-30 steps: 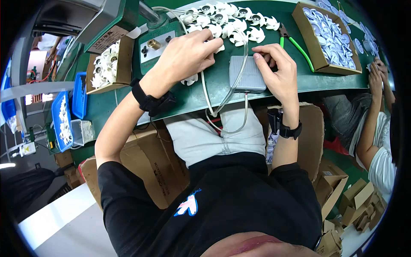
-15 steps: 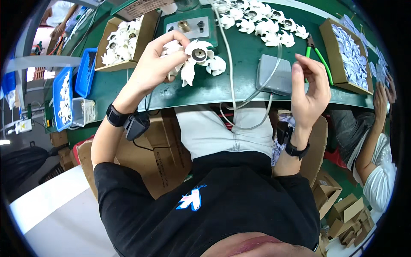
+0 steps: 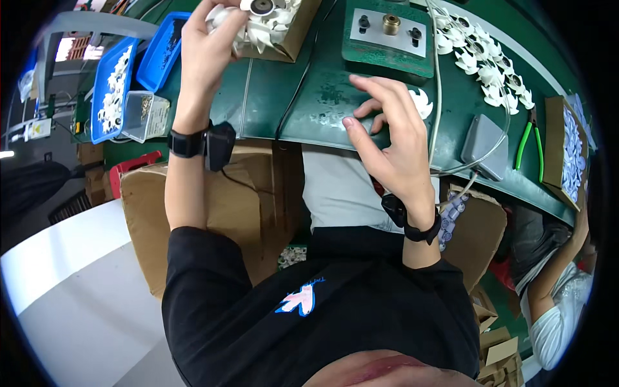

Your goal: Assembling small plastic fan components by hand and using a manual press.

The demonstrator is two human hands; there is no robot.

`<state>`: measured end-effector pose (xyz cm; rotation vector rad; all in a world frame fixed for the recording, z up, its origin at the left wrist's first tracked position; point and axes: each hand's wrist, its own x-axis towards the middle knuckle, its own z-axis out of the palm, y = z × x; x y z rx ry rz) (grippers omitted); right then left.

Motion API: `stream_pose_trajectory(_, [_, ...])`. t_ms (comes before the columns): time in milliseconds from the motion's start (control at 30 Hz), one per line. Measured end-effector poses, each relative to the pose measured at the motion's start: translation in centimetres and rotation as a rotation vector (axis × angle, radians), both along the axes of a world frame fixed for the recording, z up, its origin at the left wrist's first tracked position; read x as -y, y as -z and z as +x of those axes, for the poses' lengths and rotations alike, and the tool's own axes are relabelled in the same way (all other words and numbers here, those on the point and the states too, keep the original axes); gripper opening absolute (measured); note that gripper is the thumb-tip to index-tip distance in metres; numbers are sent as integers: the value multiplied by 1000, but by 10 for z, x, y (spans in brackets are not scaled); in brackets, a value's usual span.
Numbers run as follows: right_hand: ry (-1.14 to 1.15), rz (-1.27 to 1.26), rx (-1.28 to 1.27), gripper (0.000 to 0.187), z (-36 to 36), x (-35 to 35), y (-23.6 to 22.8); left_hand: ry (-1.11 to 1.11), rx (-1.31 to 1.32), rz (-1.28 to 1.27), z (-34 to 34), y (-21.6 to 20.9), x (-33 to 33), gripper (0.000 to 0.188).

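At the upper left, my left hand [image 3: 209, 55] has its thumb and fingers closed on a white fan impeller [image 3: 262, 8] with a dark hub. It is over a cardboard box [image 3: 298, 46] of similar white impellers [image 3: 264, 35], so where the held one ends is hard to tell. My right hand [image 3: 396, 142] is held above the table's near edge, fingers apart and curled, with nothing in it. Just beyond it a single white impeller [image 3: 422, 103] lies on the table, partly hidden by the hand. A green fixture [image 3: 387, 57] with a brass fitting [image 3: 391, 24] stands farther back.
Many white impellers [image 3: 490, 77] lie at the back right. Beside them are a grey pedal-like box [image 3: 485, 147] with cables, green-handled cutters [image 3: 530, 145] and a box of bluish parts [image 3: 572, 155]. Blue trays [image 3: 97, 97] and a clear bin [image 3: 147, 116] stand left. Another person's arm [image 3: 556, 264] is at right.
My left hand has moved with the impeller to the box on the left. My right hand has swung left, toward the loose impeller. The whole view has turned leftward.
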<state>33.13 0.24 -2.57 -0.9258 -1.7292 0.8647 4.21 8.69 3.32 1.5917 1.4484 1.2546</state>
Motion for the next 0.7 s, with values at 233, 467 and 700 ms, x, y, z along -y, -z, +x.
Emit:
stream_pose_trajectory(233, [-182, -128, -35, 33, -16, -5, 14, -177, 38, 184, -12, 4, -10, 31])
stream_pose_trajectory(467, [-215, -358, -324, 52, -15, -7, 18, 91, 576, -72, 55, 31, 20, 28])
stream_pose_trajectory(700, [-184, -500, -564, 47, -8, -9, 19, 358, 451, 22, 97, 54, 36, 22])
